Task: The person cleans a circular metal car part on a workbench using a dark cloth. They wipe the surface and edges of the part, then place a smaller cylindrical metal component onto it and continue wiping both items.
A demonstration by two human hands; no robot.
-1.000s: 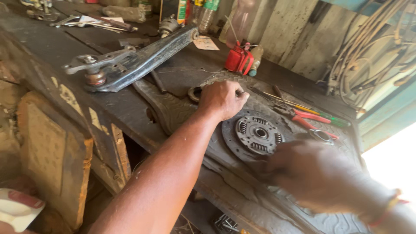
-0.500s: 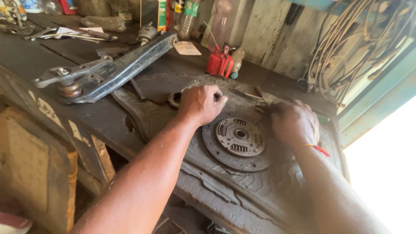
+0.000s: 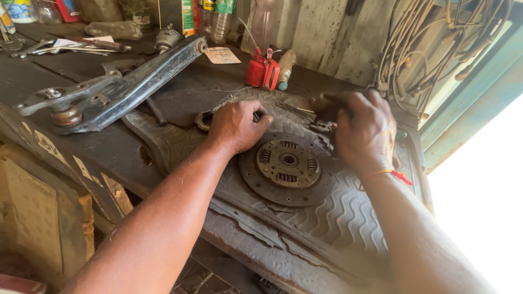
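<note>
Looking down from the head camera I see a ribbed rubber mat [image 3: 348,218] on the workbench [image 3: 65,152], nearest me, with a round clutch disc [image 3: 287,169] lying flat on it between both hands. Left hand [image 3: 237,126] rests at the disc's upper left edge, fingers curled down, knuckles up; can't tell if it grips anything. Right hand [image 3: 362,130] sits just past the disc's upper right edge, fingers bent over some small dark tools, blurred, so grasp unclear. A red thread [image 3: 393,175] circles that wrist. Further left lies a grey control arm [image 3: 109,92]. Behind, a red oil can [image 3: 261,71] stands near the wall, bottles [image 3: 215,16] beyond, cables [image 3: 419,49] hanging right.
</note>
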